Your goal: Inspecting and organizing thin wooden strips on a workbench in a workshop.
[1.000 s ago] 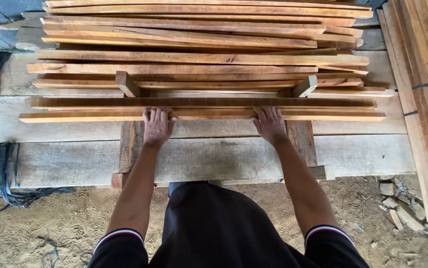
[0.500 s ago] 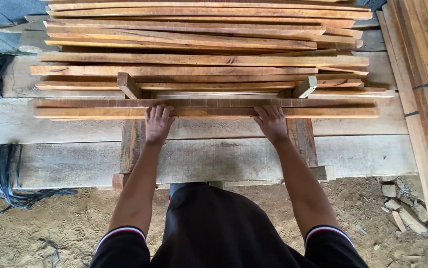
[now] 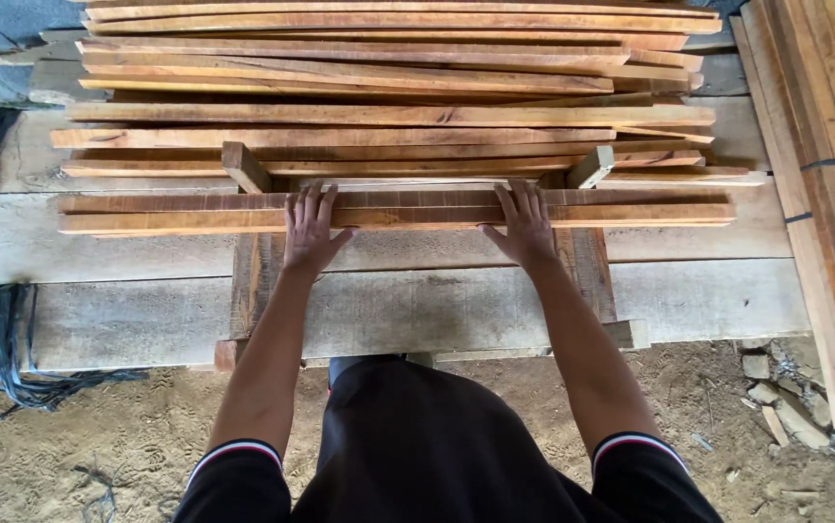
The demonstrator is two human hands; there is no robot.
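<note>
Sandy ground below, both flat, spread hands, left hand point(image 3: 311, 225) and right hand point(image 3: 524, 223), press the nearest slat point(image 3: 408, 211).

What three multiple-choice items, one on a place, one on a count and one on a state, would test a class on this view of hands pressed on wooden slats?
1. Where do both hands rest?
A. on the sandy ground
B. on the front slats
C. on the black straps

2. How many short upright wooden blocks stick up just behind the front slats?
A. two
B. four
C. none

3. How are the hands held?
A. clenched in fists
B. flat, fingers spread
C. gripping a tool

Answers:
1 B: the left hand and right hand lie on the front slats.
2 A: one block stands at left and another block at right.
3 B: both palms lie open on the wood, holding nothing.
</note>
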